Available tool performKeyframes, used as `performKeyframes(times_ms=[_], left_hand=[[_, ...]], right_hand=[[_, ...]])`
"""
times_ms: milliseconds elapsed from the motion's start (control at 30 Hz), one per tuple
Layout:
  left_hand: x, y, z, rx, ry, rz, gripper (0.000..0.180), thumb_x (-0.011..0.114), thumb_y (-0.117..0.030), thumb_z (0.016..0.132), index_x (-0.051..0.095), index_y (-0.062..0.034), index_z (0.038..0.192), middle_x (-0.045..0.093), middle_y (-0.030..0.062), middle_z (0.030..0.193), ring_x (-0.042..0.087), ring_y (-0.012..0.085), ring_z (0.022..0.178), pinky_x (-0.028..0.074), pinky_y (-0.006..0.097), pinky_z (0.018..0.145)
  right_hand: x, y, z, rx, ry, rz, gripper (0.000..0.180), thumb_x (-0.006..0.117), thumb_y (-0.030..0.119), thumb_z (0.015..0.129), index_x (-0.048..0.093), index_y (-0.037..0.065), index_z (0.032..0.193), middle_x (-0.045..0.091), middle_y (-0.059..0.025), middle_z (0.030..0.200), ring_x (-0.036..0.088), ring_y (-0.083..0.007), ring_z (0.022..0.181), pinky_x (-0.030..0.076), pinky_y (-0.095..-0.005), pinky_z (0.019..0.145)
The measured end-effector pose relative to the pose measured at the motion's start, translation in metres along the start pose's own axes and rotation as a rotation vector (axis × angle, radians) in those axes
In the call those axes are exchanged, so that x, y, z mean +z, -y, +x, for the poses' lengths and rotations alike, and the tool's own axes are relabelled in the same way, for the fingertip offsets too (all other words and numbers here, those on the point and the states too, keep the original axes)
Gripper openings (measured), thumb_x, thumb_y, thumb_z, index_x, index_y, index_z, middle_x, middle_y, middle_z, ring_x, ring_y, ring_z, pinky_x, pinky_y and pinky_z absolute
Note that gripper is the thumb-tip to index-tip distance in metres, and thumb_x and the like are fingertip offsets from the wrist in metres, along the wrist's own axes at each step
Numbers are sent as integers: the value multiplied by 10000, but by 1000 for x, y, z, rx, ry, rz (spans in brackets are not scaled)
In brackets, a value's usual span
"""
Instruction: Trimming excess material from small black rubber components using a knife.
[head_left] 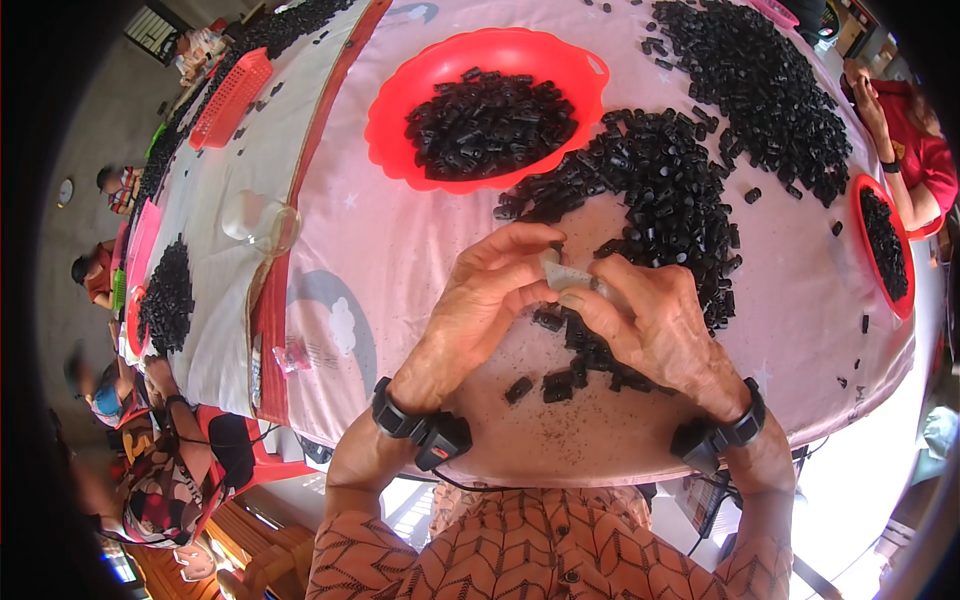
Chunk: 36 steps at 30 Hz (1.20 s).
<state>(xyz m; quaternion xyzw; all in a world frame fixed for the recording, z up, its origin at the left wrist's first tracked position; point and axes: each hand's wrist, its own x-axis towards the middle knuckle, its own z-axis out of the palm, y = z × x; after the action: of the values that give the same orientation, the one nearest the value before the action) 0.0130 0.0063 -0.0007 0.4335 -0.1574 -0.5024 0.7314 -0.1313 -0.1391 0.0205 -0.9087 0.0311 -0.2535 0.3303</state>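
My left hand [492, 285] is closed in a pinch, with a small black piece [557, 244] partly showing at its fingertips. Against it, my right hand [648, 312] grips a small whitish, flat-sided piece [570, 277] between thumb and fingers; its exact kind is hard to make out. Both hands meet over the near middle of the table. Just behind and beneath them spreads a heap of short black plastic cylinders [672, 185]. Several loose cylinders [558, 386] lie below my hands, among dark specks on the cloth.
A red scalloped basin [385, 150] of black cylinders stands beyond my hands. Another heap [770, 110] lies far right, near a second red basin [908, 290]. Left are a clear jar [272, 228] and a pink basket [232, 98]. Other people sit around the table's edges.
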Motion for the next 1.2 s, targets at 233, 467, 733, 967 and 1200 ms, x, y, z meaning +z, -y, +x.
performKeyframes(times_ms=[233, 467, 733, 967, 1200], left_hand=[[6, -5, 0, 61, -37, -56, 257, 602, -107, 935, 614, -19, 1176, 645, 76, 996, 620, 144, 938, 510, 285, 854], [7, -8, -2, 25, 43, -44, 244, 595, -96, 937, 631, -9, 1163, 646, 76, 1015, 619, 156, 961, 510, 319, 868], [9, -6, -2, 46, 72, -42, 243, 590, -83, 940, 643, -9, 1165, 648, 60, 1019, 617, 154, 971, 505, 326, 884], [6, -3, -2, 16, 83, -43, 269, 578, -80, 942, 625, -11, 1198, 656, 54, 1013, 632, 123, 889, 522, 260, 776], [9, -2, -2, -2, 77, -54, 289, 577, -56, 922, 622, -16, 1204, 661, 62, 1063, 629, 111, 870, 515, 258, 786]], right_hand=[[-3, 3, 0, 32, 84, -10, 256, 691, 242, 894, 588, 10, 857, 543, -138, 557, 589, -288, 476, 453, -348, 443], [1, 1, 0, -5, -8, -14, 331, 665, 294, 906, 521, 38, 753, 506, -117, 499, 558, -296, 432, 440, -373, 406], [-2, 2, -1, 25, 73, -28, 247, 670, 228, 907, 583, 1, 860, 569, -135, 581, 620, -274, 492, 463, -341, 439], [-3, 2, -1, 31, 83, -28, 252, 662, 239, 912, 595, -1, 873, 575, -135, 590, 630, -274, 503, 473, -341, 448], [1, 3, 0, 10, -27, 2, 338, 672, 305, 899, 537, 35, 748, 517, -126, 512, 577, -311, 455, 451, -379, 420]])
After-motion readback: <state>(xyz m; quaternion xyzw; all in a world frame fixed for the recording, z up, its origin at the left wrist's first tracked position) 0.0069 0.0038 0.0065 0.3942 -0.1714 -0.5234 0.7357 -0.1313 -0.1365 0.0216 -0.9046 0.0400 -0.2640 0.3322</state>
